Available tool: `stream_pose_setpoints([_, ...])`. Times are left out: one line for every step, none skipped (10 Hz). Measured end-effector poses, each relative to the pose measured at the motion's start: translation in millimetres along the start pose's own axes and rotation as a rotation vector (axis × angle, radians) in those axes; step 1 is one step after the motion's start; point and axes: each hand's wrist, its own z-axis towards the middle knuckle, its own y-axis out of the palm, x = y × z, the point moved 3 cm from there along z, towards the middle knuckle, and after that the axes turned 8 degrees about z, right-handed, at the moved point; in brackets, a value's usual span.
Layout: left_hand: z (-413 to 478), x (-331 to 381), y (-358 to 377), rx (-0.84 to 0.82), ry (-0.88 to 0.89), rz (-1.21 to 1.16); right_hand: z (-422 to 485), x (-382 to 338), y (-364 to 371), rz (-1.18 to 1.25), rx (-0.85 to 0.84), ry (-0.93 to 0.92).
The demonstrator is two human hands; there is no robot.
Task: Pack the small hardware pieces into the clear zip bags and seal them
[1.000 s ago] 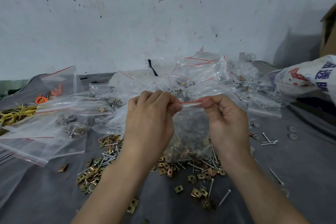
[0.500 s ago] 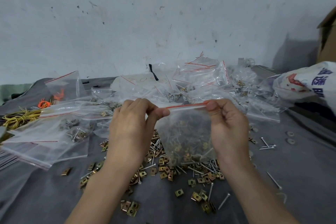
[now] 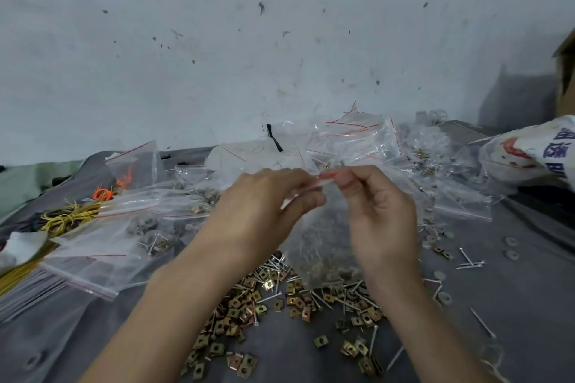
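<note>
Your left hand (image 3: 264,205) and right hand (image 3: 384,214) each pinch the red-lined seal (image 3: 327,175) of the zip bag (image 3: 323,239); the seal runs sideways between them, the bag hanging below.

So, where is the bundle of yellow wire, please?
In the head view, the yellow wire bundle lies far left on the grey cloth, beside the orange wire.

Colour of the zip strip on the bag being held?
Red. The zip strip tops the clear bag, pinched by the left hand and right hand. Head view.
</note>
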Motion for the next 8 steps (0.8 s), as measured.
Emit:
stream_pose_setpoints([12,-6,4,-0.068,-0.009,-0.094,1,0,5,-0.007,-0.084,0.008])
stream_pose_setpoints([24,-33,5,-0.174,-0.15,-0.225,0,9,3,-0.017,-0.108,0.072])
stream_pose_setpoints([39,-79,-5,-0.122,-0.358,-0.315,0,18,0,-0.016,-0.087,0.152])
stream_pose_setpoints([50,-137,-23,0.081,-0.652,-0.501,5,23,-5,-0.017,-0.062,0.167])
stream_pose_setpoints([42,-189,-34,0.313,-0.939,-0.637,12,21,-14,-0.022,-0.023,0.148])
stream_pose_setpoints([23,-212,-39,0.375,-1.12,-0.436,19,12,-25,-0.029,0.028,0.117])
stream_pose_setpoints([14,-172,-53,0.53,-0.844,-0.477,27,-8,-45,-0.011,0.108,0.095])
stream_pose_setpoints([3,-100,-88,0.638,-0.258,-0.639,48,-50,-71,0.089,0.086,0.032])
